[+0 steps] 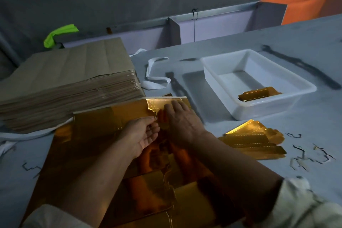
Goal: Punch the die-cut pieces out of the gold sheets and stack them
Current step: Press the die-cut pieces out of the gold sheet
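A large gold die-cut sheet point(103, 153) lies on the grey table in front of me. My right hand point(182, 122) lies flat, palm down, pressing its far right part, fingers reaching a die-cut piece point(159, 104) at the sheet's far edge. My left hand point(142, 135) is palm up beside it, thumb and fingers pinching the sheet's cut edge near the middle. A loose pile of punched gold pieces point(253, 140) lies to the right of the sheet. More gold pieces point(259, 94) sit in a white plastic tray point(214, 72).
A tall stack of brown-backed sheets point(64, 87) stands at the left, touching the gold sheet. White strapping point(153, 77) lies behind it. Thin scrap strips point(311, 155) litter the table at the right. A low wall and an orange sheet point(311, 5) bound the table's far side.
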{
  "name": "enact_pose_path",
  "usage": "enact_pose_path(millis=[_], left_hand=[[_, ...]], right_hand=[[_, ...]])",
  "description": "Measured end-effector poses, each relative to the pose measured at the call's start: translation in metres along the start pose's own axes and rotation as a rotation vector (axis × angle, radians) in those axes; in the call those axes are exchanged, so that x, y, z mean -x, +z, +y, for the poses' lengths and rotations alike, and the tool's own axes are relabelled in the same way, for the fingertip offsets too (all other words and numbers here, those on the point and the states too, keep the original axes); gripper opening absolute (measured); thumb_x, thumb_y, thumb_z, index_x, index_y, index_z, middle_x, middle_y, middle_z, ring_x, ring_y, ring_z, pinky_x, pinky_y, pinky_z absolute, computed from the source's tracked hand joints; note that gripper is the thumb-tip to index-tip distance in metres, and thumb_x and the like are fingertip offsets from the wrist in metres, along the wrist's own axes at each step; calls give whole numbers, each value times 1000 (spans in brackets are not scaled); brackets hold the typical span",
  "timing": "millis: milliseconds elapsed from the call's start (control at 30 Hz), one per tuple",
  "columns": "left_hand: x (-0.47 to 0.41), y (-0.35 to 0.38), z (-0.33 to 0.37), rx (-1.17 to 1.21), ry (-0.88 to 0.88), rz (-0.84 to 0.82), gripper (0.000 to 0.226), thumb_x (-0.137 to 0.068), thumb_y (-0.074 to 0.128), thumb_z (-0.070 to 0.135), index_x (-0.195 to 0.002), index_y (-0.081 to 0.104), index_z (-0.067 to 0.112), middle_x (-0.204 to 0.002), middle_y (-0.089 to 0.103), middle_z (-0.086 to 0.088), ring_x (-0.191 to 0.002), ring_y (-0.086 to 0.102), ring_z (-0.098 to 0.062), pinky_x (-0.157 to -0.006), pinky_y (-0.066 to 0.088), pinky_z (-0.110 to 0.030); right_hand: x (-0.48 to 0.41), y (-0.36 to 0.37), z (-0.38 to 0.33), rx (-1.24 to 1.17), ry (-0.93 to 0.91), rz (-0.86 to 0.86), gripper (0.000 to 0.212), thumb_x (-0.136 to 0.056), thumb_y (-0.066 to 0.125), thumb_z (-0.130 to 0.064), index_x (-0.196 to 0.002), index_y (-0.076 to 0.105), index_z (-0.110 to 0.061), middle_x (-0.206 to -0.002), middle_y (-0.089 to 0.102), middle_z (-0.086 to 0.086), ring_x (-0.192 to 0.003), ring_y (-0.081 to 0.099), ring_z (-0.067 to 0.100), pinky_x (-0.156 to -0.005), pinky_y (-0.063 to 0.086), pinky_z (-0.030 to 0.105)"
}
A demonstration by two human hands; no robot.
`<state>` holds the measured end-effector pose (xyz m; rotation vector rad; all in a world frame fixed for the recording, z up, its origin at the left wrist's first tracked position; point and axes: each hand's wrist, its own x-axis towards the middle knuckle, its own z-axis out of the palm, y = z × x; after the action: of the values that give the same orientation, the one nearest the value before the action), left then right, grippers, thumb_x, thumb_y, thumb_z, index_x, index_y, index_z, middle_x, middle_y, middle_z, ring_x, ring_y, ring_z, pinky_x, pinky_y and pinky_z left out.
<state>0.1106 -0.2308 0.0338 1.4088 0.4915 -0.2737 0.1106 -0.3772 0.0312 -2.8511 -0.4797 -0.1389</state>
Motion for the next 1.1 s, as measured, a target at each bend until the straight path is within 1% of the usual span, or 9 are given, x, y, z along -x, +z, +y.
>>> enact_pose_path(millis=[200, 300, 400, 467, 533, 600, 700, 867, 1100], left_hand=[[-6, -3, 1, -78, 48, 3, 9, -96, 61, 17, -100, 68, 14, -70, 69, -1, -59, 66, -10, -49, 51, -22], [-7, -3, 4, -325, 126, 117, 14, -98, 57, 32, -97, 65, 20, -78, 65, 0, -63, 59, -10, -50, 44, -21], [-18, -7, 6, -705, 366, 411, 21, -101, 47, 37, -105, 62, 24, -106, 57, -2, -83, 55, -15, -58, 37, -25], [-25, -9, 4, -875, 484, 480, 25, -101, 46, 33, -123, 57, 29, -130, 45, -1, -106, 52, -19, -73, 44, -28], [-34, -11, -3, -1013, 526, 414, 43, -102, 45, 30, -145, 40, 29, -150, 31, 1, -132, 39, -23, -102, 43, -40], [-41, -11, -10, -1139, 545, 337, 55, -103, 40, 29, -154, 20, 32, -163, 11, 6, -149, 14, -24, -120, 19, -45], [-51, -13, -20, -1288, 513, 257, 58, -105, 33, 32, -156, 4, 36, -165, -4, 7, -151, -7, -22, -121, 0, -45], [-57, -15, -29, -1402, 436, 228, 53, -106, 26, 39, -155, 4, 39, -165, -1, 6, -151, -6, -23, -120, -4, -45], [-59, -15, -27, -1432, 425, 222, 50, -106, 25, 39, -154, 14, 37, -165, 4, 5, -151, -3, -24, -121, -2, -48]], right_hand=[[-16, 16, -3, 15, 11, 72, 58, -95, 57, -34, -142, 32, -13, -144, 41, 11, -134, 37, 28, -110, 39, 42], [-19, 23, 1, 49, 20, 11, 58, -97, 52, -38, -145, 32, -14, -142, 46, 10, -133, 41, 28, -108, 39, 42], [-18, 29, 5, 37, 23, -4, 51, -100, 47, -39, -143, 34, -16, -136, 51, 8, -127, 46, 27, -102, 42, 40], [-18, 31, 6, 22, 27, -3, 49, -101, 45, -36, -145, 33, -16, -137, 51, 8, -126, 47, 27, -101, 42, 40], [-18, 31, 6, 34, 32, -3, 52, -101, 43, -35, -147, 31, -15, -140, 49, 9, -128, 46, 29, -103, 41, 41], [-18, 31, 6, 44, 40, -7, 54, -102, 43, -35, -149, 29, -15, -141, 49, 10, -129, 46, 29, -102, 41, 41], [-19, 30, 6, 54, 49, 4, 48, -102, 42, -36, -145, 35, -15, -134, 53, 8, -121, 51, 26, -96, 44, 39], [-16, 22, 13, 4, 58, 59, 33, -104, 36, -31, -131, 50, -18, -126, 60, 6, -116, 56, 25, -94, 43, 38], [-18, 10, 18, -35, 102, 169, 22, -96, 43, -22, -114, 53, -14, -109, 64, 11, -96, 61, 35, -69, 29, 34]])
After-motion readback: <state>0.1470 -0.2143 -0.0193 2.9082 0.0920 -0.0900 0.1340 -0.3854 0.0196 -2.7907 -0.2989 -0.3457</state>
